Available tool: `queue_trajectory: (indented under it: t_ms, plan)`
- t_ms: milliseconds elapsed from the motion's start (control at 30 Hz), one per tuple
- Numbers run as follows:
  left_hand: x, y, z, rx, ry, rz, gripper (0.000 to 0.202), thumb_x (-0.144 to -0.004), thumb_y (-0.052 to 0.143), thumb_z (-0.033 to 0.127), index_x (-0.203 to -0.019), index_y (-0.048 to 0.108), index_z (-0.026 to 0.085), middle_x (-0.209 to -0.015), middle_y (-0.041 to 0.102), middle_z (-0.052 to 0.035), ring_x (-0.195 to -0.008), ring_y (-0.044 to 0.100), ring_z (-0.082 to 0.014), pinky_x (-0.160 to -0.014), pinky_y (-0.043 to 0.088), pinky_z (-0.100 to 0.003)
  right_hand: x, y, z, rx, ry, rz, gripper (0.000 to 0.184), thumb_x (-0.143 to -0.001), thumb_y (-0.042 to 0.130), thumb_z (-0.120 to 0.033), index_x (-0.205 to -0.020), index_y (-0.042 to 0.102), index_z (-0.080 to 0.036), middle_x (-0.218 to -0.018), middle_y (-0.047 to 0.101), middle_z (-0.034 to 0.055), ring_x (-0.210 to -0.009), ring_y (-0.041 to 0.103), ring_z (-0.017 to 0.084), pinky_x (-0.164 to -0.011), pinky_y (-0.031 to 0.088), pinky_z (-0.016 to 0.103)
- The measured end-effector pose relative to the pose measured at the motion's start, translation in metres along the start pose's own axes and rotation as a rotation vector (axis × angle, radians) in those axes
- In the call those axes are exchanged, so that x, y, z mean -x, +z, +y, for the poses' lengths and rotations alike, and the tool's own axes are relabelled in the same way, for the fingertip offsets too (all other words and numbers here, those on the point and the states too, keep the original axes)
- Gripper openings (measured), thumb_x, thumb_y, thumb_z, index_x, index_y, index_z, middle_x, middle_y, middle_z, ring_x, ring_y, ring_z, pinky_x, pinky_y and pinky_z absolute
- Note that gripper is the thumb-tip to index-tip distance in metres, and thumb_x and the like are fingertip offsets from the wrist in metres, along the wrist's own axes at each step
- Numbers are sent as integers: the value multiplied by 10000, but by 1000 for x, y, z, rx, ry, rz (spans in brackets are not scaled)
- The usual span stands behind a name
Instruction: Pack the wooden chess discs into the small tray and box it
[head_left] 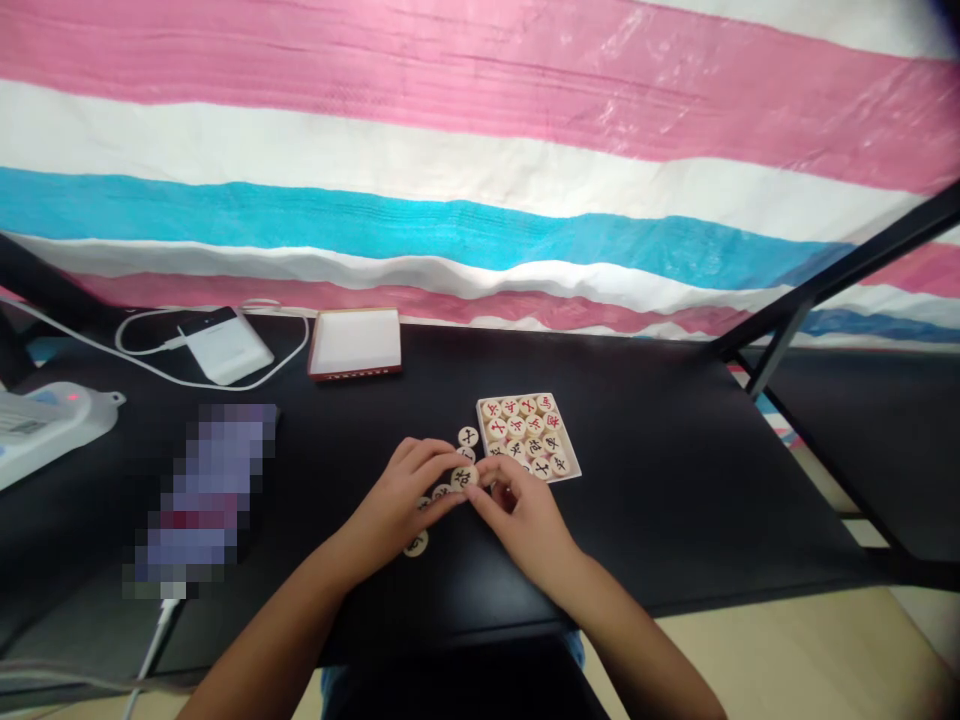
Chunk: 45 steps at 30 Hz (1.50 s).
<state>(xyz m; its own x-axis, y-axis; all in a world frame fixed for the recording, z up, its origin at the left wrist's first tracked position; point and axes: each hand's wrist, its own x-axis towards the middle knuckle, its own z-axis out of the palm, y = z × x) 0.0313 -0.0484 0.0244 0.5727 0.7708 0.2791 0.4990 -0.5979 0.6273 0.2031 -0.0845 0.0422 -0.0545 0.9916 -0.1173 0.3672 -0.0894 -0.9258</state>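
Observation:
A round Chinese chess piece (464, 478) with a black character sits between my two hands, pinched by the fingertips of both. My left hand (405, 495) reaches in from the left, partly covering several loose pieces on the table. One loose piece (416, 543) lies below that hand, and another piece (468, 437) lies just above the fingers. My right hand (531, 520) closes on the held piece from the right, its fingers curled beside the white tray (571, 462). Rows of pieces with red and black characters fill that tray; its lower left corner is hidden by my right hand.
An open box lid (356, 340) lies near the back of the black table (660, 480). To its left are a white power bank (229, 348) with a cable, a power strip (64, 425) and a blurred-out phone (210, 490) plugged in. A striped sheet (480, 130) hangs behind.

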Motion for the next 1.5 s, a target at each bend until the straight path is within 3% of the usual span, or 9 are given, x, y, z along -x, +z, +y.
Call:
queue_trajectory:
  t_ms: [167,267,533,767,867,1067,1233,1500]
  plan:
    - [3,-3,-6,-12,-46,7,279,-854,509,235,-1132,496,215,-1069,548,-57,-974,471,-175,-882,398,-332,-7,-18,16,130,29,218,176,-772,533,-335,-828,602,-184,-735,601,-5,-527,420,93,-521,371,225]
    - [5,-6,-17,-48,-56,54,243,-855,500,254,-1093,516,213,-1030,565,-55,-951,480,-185,-866,406,-354,-15,-28,22,273,8,254,193,-762,532,-347,-754,628,-181,-728,619,14,-550,448,114,-544,379,245]
    - [9,2,-27,-19,-35,-94,276,-809,567,337,-1064,554,234,-1032,557,-45,-934,470,-188,-861,403,-342,-23,-16,24,375,-17,353,131,-746,548,-295,-771,613,-184,-792,642,43,-719,557,167,-679,435,288]
    - [-1,17,-12,-45,-88,-16,444,-770,608,350,-1159,473,186,-1122,510,-88,-966,458,-221,-889,395,-393,-22,-19,25,462,-84,335,119,-756,556,-264,-793,641,-189,-825,635,54,-766,569,176,-727,443,306]
    - [-5,18,-12,-57,-95,-1,423,-783,593,334,-1154,469,174,-1120,505,-94,-975,452,-222,-893,392,-395,-22,-19,26,463,-120,341,158,-745,576,-247,-880,637,-192,-860,628,53,-794,575,178,-744,448,309]
    - [-16,22,-15,-131,-93,-40,351,-793,572,303,-1117,510,182,-1077,518,-85,-923,457,-218,-866,392,-394,-22,-17,29,448,-216,311,111,-755,560,-200,-821,650,-209,-874,619,54,-820,579,177,-756,458,318]
    - [-24,24,-13,-203,-93,-82,172,-842,486,280,-960,580,196,-1005,529,-72,-853,455,-208,-811,391,-394,-17,-22,23,391,-198,274,103,-771,538,-206,-796,637,-211,-830,625,36,-761,561,168,-689,449,293]
    - [-13,17,-23,-158,-204,-113,178,-826,534,298,-953,561,176,-953,570,-53,-857,479,-206,-810,380,-376,-8,-15,9,277,-180,179,148,-783,494,-160,-797,634,-206,-824,614,19,-719,533,145,-640,418,260]
